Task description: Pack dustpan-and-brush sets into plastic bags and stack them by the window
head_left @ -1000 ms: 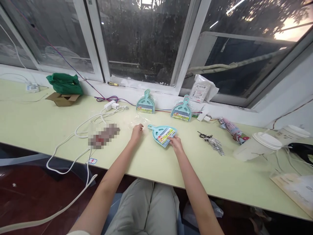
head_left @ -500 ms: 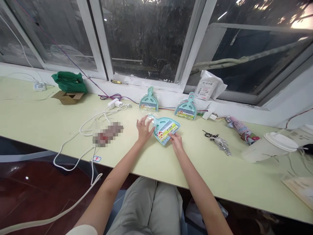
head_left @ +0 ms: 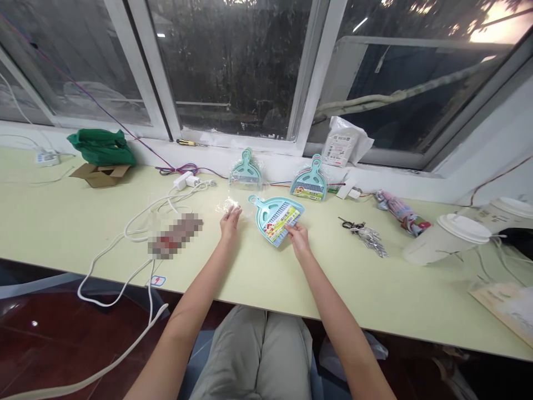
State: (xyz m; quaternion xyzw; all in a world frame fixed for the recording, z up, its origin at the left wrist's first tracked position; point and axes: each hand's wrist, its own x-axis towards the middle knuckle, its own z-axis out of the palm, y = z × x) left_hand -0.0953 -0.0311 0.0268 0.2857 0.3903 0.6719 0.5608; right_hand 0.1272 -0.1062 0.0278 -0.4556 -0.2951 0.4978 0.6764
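Note:
A turquoise dustpan (head_left: 272, 206) with a blue-bristled brush and a yellow-green printed label is just above the table in front of me. My right hand (head_left: 298, 238) pinches its wide lower right edge, thumb near the label. Its handle points up and left. To the left, my left hand (head_left: 230, 223) has its fingers pinched on a clear plastic bag (head_left: 228, 205), which glints above the fingertips; how far the bag reaches is hard to see. Against the wall stand two stacks of similar dustpans in clear wrapping, a left stack (head_left: 245, 171) and a right stack (head_left: 310, 180).
White cables (head_left: 125, 233) and a blurred-out object (head_left: 175, 236) lie left. A cardboard box (head_left: 100, 175) with a green bag (head_left: 101, 147) sits farther left. To the right are keys (head_left: 366, 236), a folded umbrella (head_left: 402, 213) and a white paper cup (head_left: 449, 239).
My left hand has moved left, away from the dustpan's handle, with clear plastic at its fingers. The handle now shows uncovered. My right hand keeps its hold, and the view has shifted slightly.

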